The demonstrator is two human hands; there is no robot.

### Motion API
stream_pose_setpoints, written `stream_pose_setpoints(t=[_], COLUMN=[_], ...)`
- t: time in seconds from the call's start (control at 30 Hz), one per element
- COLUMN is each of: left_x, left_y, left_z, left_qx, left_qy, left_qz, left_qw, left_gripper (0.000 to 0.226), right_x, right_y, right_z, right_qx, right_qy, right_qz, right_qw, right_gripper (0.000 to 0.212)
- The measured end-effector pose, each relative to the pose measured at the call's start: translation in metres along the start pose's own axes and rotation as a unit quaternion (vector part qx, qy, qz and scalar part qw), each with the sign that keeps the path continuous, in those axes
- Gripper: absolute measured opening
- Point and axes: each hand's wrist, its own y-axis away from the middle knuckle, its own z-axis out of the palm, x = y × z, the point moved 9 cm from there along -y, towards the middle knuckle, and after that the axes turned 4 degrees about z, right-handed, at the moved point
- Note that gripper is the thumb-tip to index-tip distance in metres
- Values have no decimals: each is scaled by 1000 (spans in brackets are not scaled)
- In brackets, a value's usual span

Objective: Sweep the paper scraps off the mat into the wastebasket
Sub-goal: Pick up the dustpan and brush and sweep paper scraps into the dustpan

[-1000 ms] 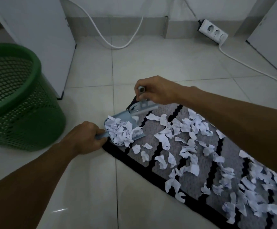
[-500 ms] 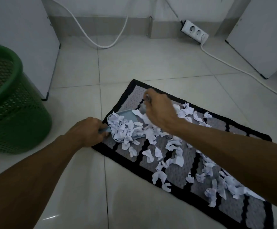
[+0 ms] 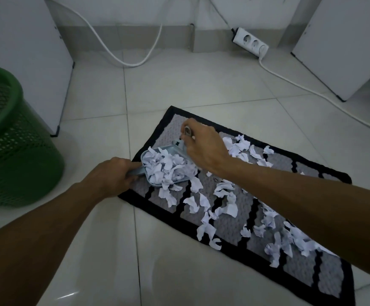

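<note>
Fingers [image 3: 131, 171] of the left hand [image 3: 111, 177] are curled tight round the handle of the dustpan [image 3: 172, 149], knuckles up, thumb side toward the pan. The left forearm runs in from the near left, low over the floor [image 3: 179, 85], with the wrist straight. The dustpan sits on the near-left end of the mat [image 3: 170, 123], its open mouth facing right, its handle reaching out past the mat's black border.

Fingers [image 3: 196, 129] of the right hand [image 3: 204, 149] are closed round the upper end of the brush [image 3: 187, 131]. The hand is turned back-upward and bent down at the wrist, directly above the far-right edge of the dustpan. The brush head is hidden under the hand. The right forearm crosses the mat from the near right.

Paper scraps [image 3: 168, 166] fill the dustpan in a heap. More of them lie loose on the mat, from just beside the pan's mouth to the near-right end, thickest under and beside the right forearm.

The wastebasket [image 3: 14, 151], green with mesh walls, stands upright on the floor at the left, well apart from the mat.

A power strip [image 3: 250, 41] lies at the far wall, its white cable [image 3: 312, 91] running right across the floor.
</note>
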Motion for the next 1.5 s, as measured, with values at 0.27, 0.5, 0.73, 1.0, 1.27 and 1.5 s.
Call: stream_pose_setpoints(t=[0.27, 0.5, 0.73, 1.0, 1.27, 1.5], left_x=[-9, -26, -29, -25, -8, -18], left_y=[13, 23, 19, 19, 24, 24], left_z=[0, -4, -2, -4, 2, -3], left_qx=[3, -5, -23, -23, -31, -31], left_qy=[-58, -78, -111, -101, -86, -110], left_qz=[-14, -73, -112, -113, -71, -91], left_qw=[998, 994, 987, 988, 993, 989], left_gripper=[36, 38, 42, 38, 25, 34], right_x=[-26, -11, 43, 35, 55, 34], right_y=[0, 67, 25, 43, -1, 48], right_z=[-46, 37, -20, -2, -84, 2], right_qx=[-11, -220, -108, -206, -56, -198], right_qy=[-240, -281, -202, -191, -248, -238], right_qz=[-5, 74, 98, 62, 111, 112], right_qw=[971, 931, 969, 958, 961, 944], right_gripper=[11, 7, 8, 8, 12, 10])
